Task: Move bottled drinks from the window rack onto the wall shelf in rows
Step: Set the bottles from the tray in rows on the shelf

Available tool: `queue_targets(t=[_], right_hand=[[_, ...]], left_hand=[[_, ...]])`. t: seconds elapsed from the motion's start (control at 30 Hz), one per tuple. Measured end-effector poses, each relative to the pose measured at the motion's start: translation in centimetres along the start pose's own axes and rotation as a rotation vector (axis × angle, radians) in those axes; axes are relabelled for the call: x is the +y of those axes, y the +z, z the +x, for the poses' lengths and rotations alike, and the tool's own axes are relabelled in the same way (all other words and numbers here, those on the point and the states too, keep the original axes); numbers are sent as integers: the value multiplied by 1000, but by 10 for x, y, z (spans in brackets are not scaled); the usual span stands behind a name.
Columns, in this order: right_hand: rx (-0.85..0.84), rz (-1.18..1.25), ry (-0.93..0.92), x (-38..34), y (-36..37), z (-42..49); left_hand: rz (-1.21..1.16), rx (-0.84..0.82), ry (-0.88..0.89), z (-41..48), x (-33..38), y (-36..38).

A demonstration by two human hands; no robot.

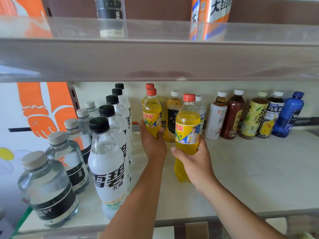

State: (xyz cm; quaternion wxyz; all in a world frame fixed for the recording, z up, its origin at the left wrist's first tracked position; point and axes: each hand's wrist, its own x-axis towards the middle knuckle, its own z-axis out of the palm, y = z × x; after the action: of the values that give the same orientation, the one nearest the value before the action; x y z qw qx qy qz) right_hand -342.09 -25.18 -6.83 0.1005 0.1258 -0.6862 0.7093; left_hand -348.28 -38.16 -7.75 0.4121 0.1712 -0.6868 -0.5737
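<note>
My left hand [152,144] curls round rear yellow bottle [152,116], right hand [195,161] round front yellow bottle [187,130]; soda row [107,163] at 9 o'clock looks done, yellow row barely started.

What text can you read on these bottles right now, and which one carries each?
"雪碧 无糖": front white-label bottle.
"凤梨": yellow bottle gripped by the right hand.
"凤梨": second yellow bottle gripped by the left hand.
"乌龙茶": dark tea bottle.
"大": orange-and-silver pack overhead.
"EST", start hidden: front clear water bottle.
Other labels: too small or blurred to read.
</note>
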Motion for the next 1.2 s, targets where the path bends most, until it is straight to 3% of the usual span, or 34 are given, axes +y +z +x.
queue_targets(t=[0.37, 0.63, 0.93, 1.2], right_hand=[[-8, 31, -23, 12, 19, 14], [-211, 146, -139, 11, 60, 24], [-187, 22, -114, 25, 84, 25], [-235, -27, -97, 29, 75, 35]], left_hand=[[-210, -41, -333, -52, 49, -36], [-302, -78, -334, -106, 67, -69], [-290, -74, -399, -115, 58, -79], [-339, -172, -598, -107, 53, -70]])
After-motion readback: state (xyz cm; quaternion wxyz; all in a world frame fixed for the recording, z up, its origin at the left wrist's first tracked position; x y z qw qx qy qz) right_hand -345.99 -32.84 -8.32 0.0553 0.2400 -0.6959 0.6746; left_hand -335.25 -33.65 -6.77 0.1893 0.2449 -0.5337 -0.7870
